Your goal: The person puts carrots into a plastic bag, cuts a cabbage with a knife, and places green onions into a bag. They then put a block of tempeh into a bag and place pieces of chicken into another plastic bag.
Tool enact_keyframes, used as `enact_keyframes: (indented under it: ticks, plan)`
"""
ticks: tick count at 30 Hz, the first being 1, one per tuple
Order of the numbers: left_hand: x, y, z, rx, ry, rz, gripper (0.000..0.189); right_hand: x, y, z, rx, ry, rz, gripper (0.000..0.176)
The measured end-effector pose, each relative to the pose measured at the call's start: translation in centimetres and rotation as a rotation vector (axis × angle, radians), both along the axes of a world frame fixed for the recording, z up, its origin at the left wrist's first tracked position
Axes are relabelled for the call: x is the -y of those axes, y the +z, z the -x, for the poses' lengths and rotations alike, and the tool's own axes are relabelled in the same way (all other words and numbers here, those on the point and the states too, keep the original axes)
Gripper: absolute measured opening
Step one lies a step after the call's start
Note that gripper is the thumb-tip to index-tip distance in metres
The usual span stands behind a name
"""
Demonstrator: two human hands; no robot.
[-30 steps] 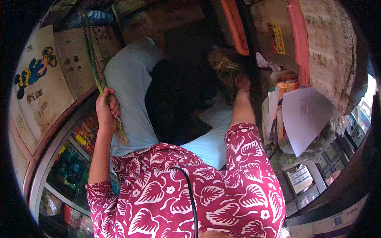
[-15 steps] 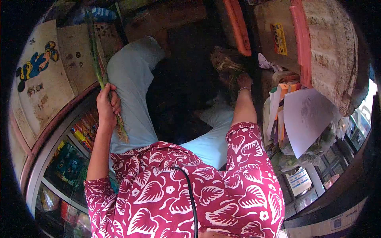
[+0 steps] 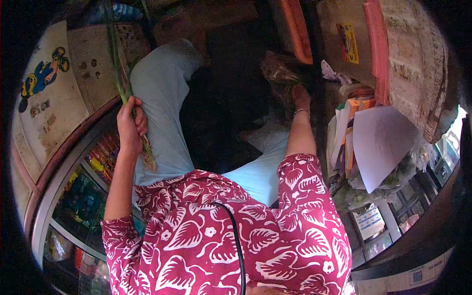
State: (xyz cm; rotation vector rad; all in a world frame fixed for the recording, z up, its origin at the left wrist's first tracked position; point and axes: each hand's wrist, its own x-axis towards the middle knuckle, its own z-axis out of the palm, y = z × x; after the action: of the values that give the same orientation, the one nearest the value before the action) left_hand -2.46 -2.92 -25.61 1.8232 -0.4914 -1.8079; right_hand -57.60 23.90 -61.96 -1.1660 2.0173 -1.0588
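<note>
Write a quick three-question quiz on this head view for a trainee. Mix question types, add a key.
1. What does the left hand hold?
2. True or false: the black cable lies on the front of the patterned shirt.
3. Pick one. At which wrist is the bracelet? A) left B) right C) both

Key:
1. Long green stalks, with stringy root ends below the fist.
2. True.
3. B, just behind the right hand.
</note>
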Motion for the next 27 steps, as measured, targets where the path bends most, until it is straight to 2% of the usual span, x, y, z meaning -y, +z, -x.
enact_keyframes:
  ticks: [2,3,4,6,8,11,12,14,15,17,20,21,23,24,26,27]
  plan:
    - [0.0,-0.1,-0.1,-0.002,0.018,-0.018,0.022,2.8,5.9,-2.4,0.138,-0.125,-0.724,0.038]
    - [0.1,-0.4,-0.3,-0.005,0.011,-0.005,0.022,3.9,7.2,-3.6,-0.264,0.091,-0.936,0.038]
    - [-0.1,-0.5,-0.3,-0.01,0.003,0.004,0.022,4.9,9.4,-5.4,-0.543,0.239,-1.075,0.038]
    - [-0.1,-0.4,-0.2,-0.014,0.006,0.0,0.022,7.6,13.8,-9.2,-0.742,0.348,-1.224,0.038]
    - [-0.1,-0.2,-0.2,-0.013,0.008,-0.006,0.022,9.5,16.7,-11.3,-0.777,0.378,-1.266,0.038]
    - [0.2,-0.1,0.1,0.009,0.022,-0.014,0.022,3.0,5.2,-4.3,-1.019,0.655,-1.015,0.036]
    - [0.1,-0.2,-0.1,0.001,0.012,-0.009,0.022,5.0,7.9,-5.6,-1.02,0.656,-1.013,0.036]
    - [0.1,-0.1,-0.2,-0.004,0.002,-0.009,0.022,8.2,12.8,-7.6,-0.497,0.173,-1.364,0.037]
    - [0.1,0.0,0.0,-0.003,0.005,-0.02,0.022,7.3,12.0,-7.4,-0.496,0.174,-1.369,0.037]
    - [0.0,0.1,0.2,-0.001,0.009,-0.03,0.022,6.8,11.6,-7.5,-0.965,0.608,-1.086,0.032]
    - [0.1,0.0,0.2,0.019,-0.01,0.007,0.021,7.4,13.0,-7.7,-0.863,0.554,-0.984,0.026]
    - [0.1,-0.1,0.1,0.023,-0.01,0.002,0.021,3.3,4.3,-4.1,-0.682,0.277,-0.885,0.024]
    - [0.0,-0.1,0.1,0.03,-0.011,-0.011,0.021,-3.8,-10.9,2.3,-0.29,-0.229,-0.462,0.021]
    - [0.1,-0.1,0.2,0.041,-0.011,-0.005,0.021,-3.6,-10.3,2.1,-0.29,-0.229,-0.464,0.021]
    - [0.1,-0.2,0.3,0.052,-0.013,-0.008,0.021,-3.0,-7.3,1.2,-0.965,0.319,-0.282,0.017]
    - [0.1,-0.2,0.3,0.046,-0.02,-0.001,0.021,-2.6,-5.4,0.6,-0.965,0.32,-0.285,0.017]
